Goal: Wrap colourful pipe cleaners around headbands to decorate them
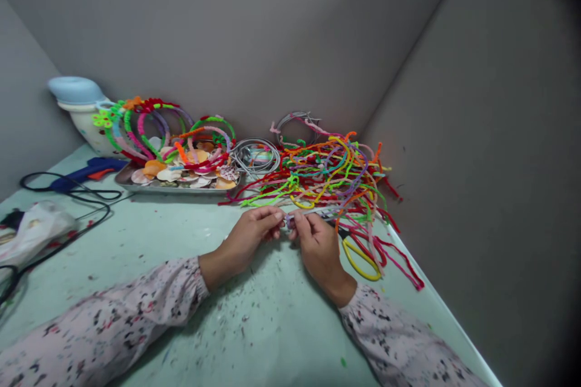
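A small fuzzy purple piece (pixel 288 221) sits between the fingertips of both hands, just above the pale green tabletop (pixel 272 326). The left hand (pixel 247 234) pinches it between thumb and index finger; the right hand (pixel 318 248) pinches it from the other side, fingers curled. Its finer shape is too small to tell. Just beside the right hand lie yellow-handled scissors (pixel 347 253), partly under a tangled heap of multicoloured fuzzy pipe cleaners (pixel 327 172). Left of the heap rests a coil of thin grey wire (pixel 276 160), next to a shallow metal tray (pixel 181 191) of seashells (pixel 170 175) and colourful fuzzy-wrapped hoops (pixel 142 127). Farther left are a blue tool with an orange trigger (pixel 82 174), a black cable (pixel 106 213) and a cream container with a light blue lid (pixel 88 124).
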